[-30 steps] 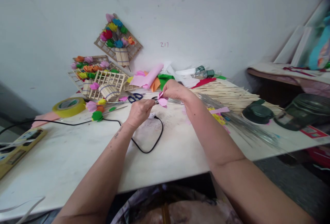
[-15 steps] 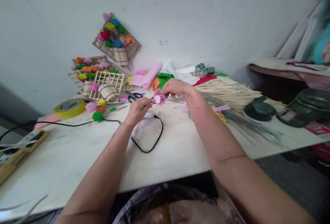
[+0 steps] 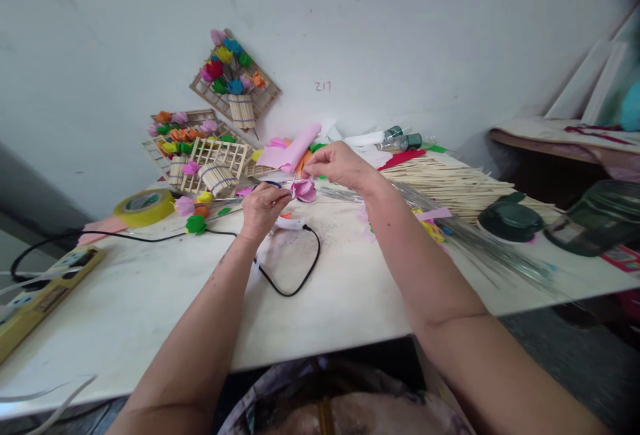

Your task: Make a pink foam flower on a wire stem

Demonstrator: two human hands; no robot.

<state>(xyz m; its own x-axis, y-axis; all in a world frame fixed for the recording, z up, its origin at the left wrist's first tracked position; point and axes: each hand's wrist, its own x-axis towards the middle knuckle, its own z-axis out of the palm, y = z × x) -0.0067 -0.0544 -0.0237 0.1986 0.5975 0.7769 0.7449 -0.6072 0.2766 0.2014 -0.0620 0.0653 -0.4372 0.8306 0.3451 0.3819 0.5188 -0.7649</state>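
In front of me a pink paper flower point(image 3: 304, 189) is held up over the table, its petals toward the right. My left hand point(image 3: 265, 210) is closed, pinching the flower's base between thumb and fingertips. Just above and to the right of the petals, my right hand point(image 3: 343, 167) is closed in a pinch. A thin pale strip seems to run near its fingertips, too fine to make out. Below my left hand lies a white tool point(image 3: 291, 223) with a black cord, partly hidden. Dark-handled scissors point(image 3: 267, 185) lie behind the flower, mostly covered.
Finished paper flowers point(image 3: 195, 224) and yellow tape point(image 3: 145, 207) lie left, near bamboo lattice pieces point(image 3: 215, 161). A power strip point(image 3: 50, 295) sits at the left edge. Right are bamboo sticks point(image 3: 450, 181), wires point(image 3: 480, 248) and a green jar point(image 3: 595, 218). Pink paper point(image 3: 295, 149) lies behind.
The flower has turned and dropped slightly, its petals now facing away to the right. My right hand has come off the petals, up and to the left. The view has shifted slightly.
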